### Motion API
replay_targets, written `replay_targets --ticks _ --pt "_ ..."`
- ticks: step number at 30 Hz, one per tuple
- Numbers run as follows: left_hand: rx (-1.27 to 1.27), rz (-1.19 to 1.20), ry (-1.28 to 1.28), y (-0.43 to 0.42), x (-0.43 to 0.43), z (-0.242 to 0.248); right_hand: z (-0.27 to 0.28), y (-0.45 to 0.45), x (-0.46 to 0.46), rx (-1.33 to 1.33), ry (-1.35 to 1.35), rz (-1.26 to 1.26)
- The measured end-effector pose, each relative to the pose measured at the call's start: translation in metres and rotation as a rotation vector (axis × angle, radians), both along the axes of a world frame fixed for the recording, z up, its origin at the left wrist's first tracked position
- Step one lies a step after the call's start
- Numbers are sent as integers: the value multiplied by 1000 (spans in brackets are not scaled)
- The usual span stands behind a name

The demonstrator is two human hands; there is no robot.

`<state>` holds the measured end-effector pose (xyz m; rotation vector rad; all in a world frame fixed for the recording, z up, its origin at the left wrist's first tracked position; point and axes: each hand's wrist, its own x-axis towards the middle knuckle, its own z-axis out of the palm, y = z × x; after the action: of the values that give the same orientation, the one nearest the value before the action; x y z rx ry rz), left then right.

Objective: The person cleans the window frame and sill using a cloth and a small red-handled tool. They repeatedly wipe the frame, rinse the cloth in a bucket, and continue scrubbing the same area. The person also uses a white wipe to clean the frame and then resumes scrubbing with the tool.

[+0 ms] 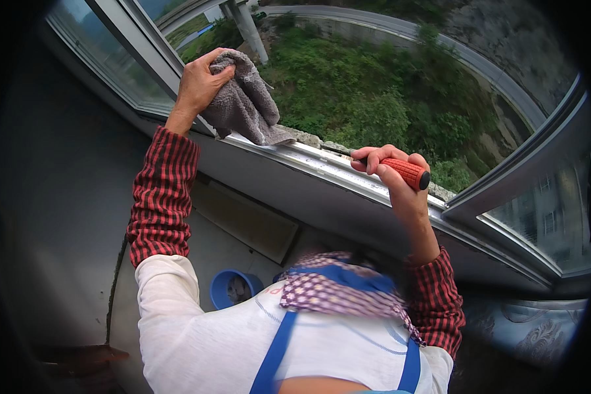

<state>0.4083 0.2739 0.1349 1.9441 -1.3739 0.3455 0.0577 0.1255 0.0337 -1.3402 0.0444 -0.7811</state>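
Note:
My left hand (204, 81) grips a grey terry cloth (244, 103) at the left side of the open window; the cloth's lower edge hangs onto the metal window track (320, 161). Farther right, my right hand (399, 177) is closed around the red ribbed handle of a tool (405, 172) with a black end cap. The tool's thin dark shaft points left along the outer side of the track; its tip is hard to make out.
Sliding window panes stand at left (128, 59) and right (537, 216). Outside lie shrubs and a curved road far below. On the floor are a blue bucket (216, 290) with cloth inside and a flat rectangular panel (246, 221). Patterned fabric (532, 330) shows at lower right.

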Motion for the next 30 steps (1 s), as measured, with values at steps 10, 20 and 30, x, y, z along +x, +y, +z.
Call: replay_targets --ticks 10,20,30 --pt "279 238 -174 22 -8 -20 -9 -4 120 146 37 176" --pt "542 -90 -3 30 3 -107 -17 0 150 9 191 328" --pt "562 -329 -49 -26 -100 -118 20 -39 -27 -103 341 24"
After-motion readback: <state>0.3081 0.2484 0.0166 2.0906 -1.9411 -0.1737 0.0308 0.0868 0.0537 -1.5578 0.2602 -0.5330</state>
